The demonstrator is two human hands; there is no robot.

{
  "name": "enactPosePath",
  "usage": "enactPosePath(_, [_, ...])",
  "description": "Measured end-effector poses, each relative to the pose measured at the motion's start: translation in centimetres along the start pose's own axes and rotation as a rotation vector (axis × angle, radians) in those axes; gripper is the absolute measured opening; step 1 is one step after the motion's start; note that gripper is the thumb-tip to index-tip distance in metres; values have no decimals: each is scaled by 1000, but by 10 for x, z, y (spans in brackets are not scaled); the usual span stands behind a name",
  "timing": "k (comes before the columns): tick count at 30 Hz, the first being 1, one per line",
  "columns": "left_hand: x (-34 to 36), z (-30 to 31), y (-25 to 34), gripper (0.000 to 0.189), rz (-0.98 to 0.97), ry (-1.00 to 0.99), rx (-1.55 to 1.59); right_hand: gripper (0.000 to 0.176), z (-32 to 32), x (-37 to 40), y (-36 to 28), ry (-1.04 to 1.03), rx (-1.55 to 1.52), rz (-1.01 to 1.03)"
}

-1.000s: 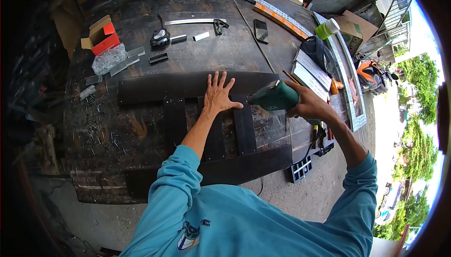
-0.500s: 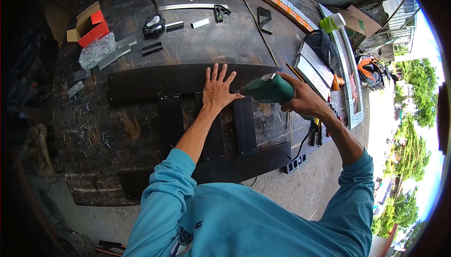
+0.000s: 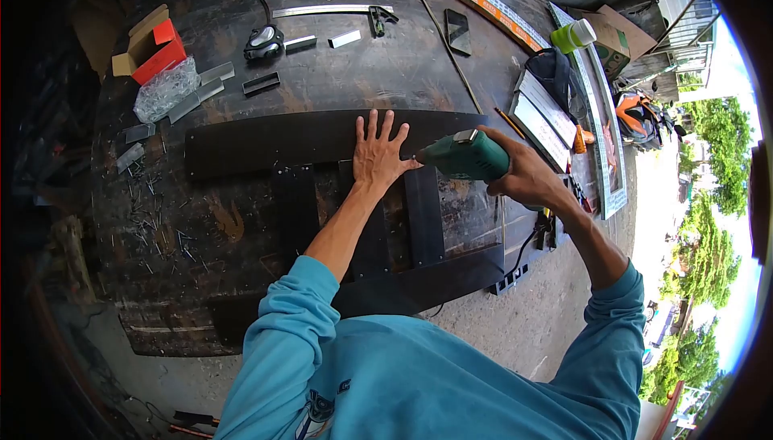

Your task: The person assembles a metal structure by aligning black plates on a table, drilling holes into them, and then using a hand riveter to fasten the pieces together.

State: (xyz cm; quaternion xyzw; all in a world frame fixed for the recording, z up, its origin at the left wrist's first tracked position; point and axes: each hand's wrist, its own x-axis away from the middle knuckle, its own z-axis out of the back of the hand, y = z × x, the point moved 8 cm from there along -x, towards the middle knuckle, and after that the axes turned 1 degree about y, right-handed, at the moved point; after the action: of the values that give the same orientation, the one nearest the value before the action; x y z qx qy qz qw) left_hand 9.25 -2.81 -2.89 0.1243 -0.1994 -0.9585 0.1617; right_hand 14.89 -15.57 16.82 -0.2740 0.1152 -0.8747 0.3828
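My left hand (image 3: 378,154) lies flat with spread fingers on a long dark board (image 3: 266,138). My right hand (image 3: 527,168) is wrapped round the handle of a green power drill (image 3: 467,156). The drill's nose points left, close to my left thumb; its tip is hard to make out there. Shorter dark slats, such as one slat (image 3: 422,214), join this board to a second long dark board (image 3: 435,279) nearer my body. Small light dots, perhaps screw heads, show near the joints.
On the worn workbench (image 3: 338,78) are a tape measure (image 3: 263,41), combination square (image 3: 378,20), phone (image 3: 457,32), red box (image 3: 158,52) and bubble wrap (image 3: 167,90). Loose screws (image 3: 153,218) are scattered at left. A green-capped bottle (image 3: 573,36) and metal frame (image 3: 608,150) are at right.
The whole view has shifted slightly. My left hand stays on the board, and the drill keeps nearly the same place beside it.
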Motion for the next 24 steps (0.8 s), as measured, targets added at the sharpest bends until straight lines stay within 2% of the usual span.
enactPosePath(4, [5, 3, 0, 95, -1, 8, 71, 84, 0, -2, -5, -62, 13, -52])
enactPosePath(6, [-3, 7, -7, 101, -36, -278, 153, 87, 3, -15, -5, -123, 25, -67])
enactPosePath(7, [-11, 12, -17, 110, -63, -284, 108, 89, -1, -20, -3, -193, 24, -93])
enactPosePath(8, [-12, 9, -32, 122, -61, -213, -7, 85, 4, -23, -12, -253, 11, -201])
enactPosePath(10, [-6, 8, -22, 134, -102, -163, 58, 82, 5, -43, -18, -225, 119, -22])
enactPosePath(13, [-4, 5, -16, 140, -93, -148, 4, 78, 1, -54, -28, -236, 185, 24])
enactPosePath(16, [-5, 6, -17, 138, -78, -130, 57, 78, 0, -49, -38, -224, 276, 2])
enactPosePath(18, [-5, 8, -18, 138, -72, -125, 62, 76, -2, -46, -31, -208, 265, -35])
enactPosePath(20, [-13, 9, -18, 137, -75, -116, 70, 75, 3, -52, -26, -151, 217, 14])
enactPosePath(24, [-13, 7, -20, 136, -67, -147, 57, 75, -2, -31, -13, -108, 188, -85])
